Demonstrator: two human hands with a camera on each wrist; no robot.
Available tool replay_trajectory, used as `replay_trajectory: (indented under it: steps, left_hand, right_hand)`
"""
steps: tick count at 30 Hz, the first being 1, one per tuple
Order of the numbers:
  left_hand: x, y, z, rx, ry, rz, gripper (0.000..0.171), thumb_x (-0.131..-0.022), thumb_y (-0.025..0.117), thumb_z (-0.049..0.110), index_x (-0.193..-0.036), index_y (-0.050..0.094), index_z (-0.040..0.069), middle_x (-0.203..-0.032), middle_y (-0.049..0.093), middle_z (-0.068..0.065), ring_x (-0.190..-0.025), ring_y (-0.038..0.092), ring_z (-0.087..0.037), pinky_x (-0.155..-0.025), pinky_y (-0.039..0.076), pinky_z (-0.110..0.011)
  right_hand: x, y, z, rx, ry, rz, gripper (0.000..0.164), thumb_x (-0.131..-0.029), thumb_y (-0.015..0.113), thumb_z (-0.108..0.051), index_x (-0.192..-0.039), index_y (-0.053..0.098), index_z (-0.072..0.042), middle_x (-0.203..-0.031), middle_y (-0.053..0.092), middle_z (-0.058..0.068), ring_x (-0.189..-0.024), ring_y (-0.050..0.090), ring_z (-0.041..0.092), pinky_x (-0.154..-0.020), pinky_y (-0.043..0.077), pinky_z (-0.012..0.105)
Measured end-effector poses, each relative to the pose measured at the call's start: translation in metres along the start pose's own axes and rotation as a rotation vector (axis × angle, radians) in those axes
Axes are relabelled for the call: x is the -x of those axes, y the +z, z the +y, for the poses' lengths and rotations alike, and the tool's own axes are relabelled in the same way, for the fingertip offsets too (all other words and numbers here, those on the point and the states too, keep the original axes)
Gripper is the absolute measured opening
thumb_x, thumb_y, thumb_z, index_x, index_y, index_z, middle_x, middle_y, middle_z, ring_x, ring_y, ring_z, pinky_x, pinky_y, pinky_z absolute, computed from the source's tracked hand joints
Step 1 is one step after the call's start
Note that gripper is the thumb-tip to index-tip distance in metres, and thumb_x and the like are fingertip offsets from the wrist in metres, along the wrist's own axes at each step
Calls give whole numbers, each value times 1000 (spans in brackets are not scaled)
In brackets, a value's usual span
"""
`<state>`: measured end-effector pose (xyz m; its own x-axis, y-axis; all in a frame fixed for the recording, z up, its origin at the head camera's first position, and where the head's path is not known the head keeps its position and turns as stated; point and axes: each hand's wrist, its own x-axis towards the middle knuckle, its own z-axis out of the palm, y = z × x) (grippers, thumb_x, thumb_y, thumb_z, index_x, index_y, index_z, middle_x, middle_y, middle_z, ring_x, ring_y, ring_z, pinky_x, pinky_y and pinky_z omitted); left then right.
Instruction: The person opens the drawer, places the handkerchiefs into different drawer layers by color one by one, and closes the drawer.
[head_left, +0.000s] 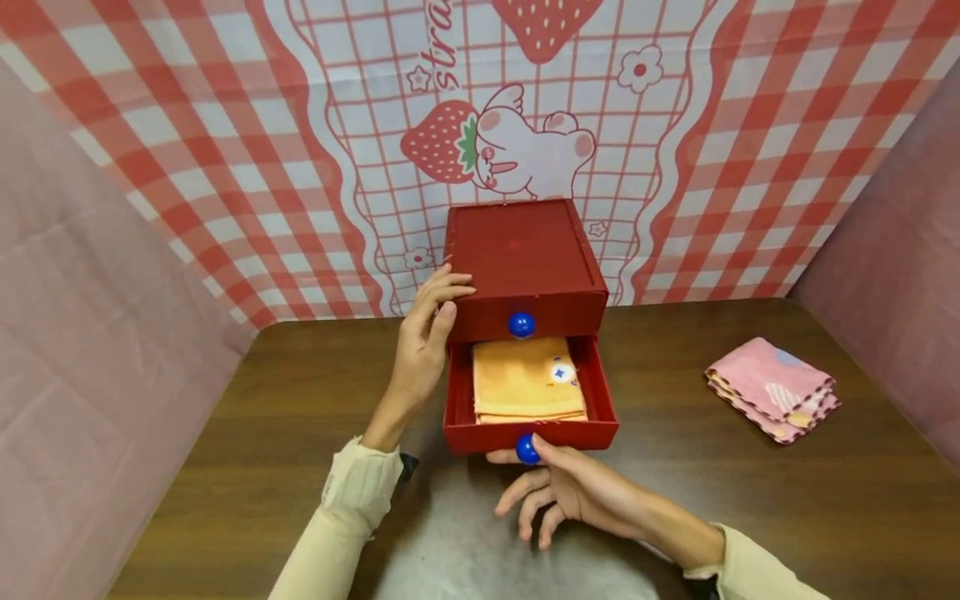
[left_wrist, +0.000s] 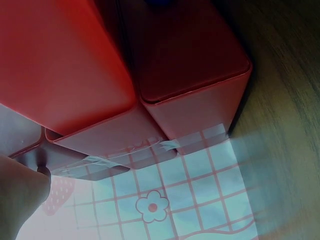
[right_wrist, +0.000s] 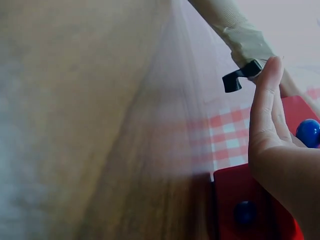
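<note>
A red chest of drawers [head_left: 517, 250] stands against the patterned backdrop. Its middle drawer [head_left: 603, 387] is pulled out, with a folded yellow cloth [head_left: 525, 379] lying inside. My right hand [head_left: 573, 492] pinches this drawer's blue knob [head_left: 527, 450] between thumb and index finger, the other fingers spread below. At the chest's upper left edge rests my left hand [head_left: 427, 333], fingertips on the top and thumb near the front corner. The top drawer, with its own blue knob [head_left: 521, 325], is closed. Below the pulled-out drawer, the left wrist view shows a closed bottom drawer [left_wrist: 190, 55].
A folded pink cloth [head_left: 772, 387] lies at the right on the brown wooden table [head_left: 247, 467]. Behind the chest hangs a red-and-white checked backdrop [head_left: 750, 167] with strawberry pictures. Pink fabric [head_left: 97, 292] hangs at both sides.
</note>
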<state>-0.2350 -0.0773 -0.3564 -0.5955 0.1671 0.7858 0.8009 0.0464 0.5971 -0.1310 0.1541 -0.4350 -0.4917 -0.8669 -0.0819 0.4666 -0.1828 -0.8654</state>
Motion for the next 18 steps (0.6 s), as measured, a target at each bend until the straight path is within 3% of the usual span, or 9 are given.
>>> replay_trajectory:
  steps: [4, 18]
  left_hand:
    - [-3, 1, 19, 22, -10, -6, 28, -101, 42, -1, -118, 61, -12, -131, 55, -30, -143, 29, -45, -122, 18, -44]
    - [-3, 1, 22, 16, -21, -8, 28, -101, 42, -1, -119, 61, -11, -132, 55, -29, -143, 29, -44, -122, 20, -43]
  right_hand:
    - [-3, -4, -3, 9, -17, 13, 65, -109, 18, -46, -154, 28, 0, -123, 66, 19, -89, 69, 23, -75, 60, 35]
    - [-4, -9, -8, 61, -44, -4, 65, -109, 16, -44, -153, 30, 2, -119, 67, 20, -89, 69, 22, -73, 59, 34]
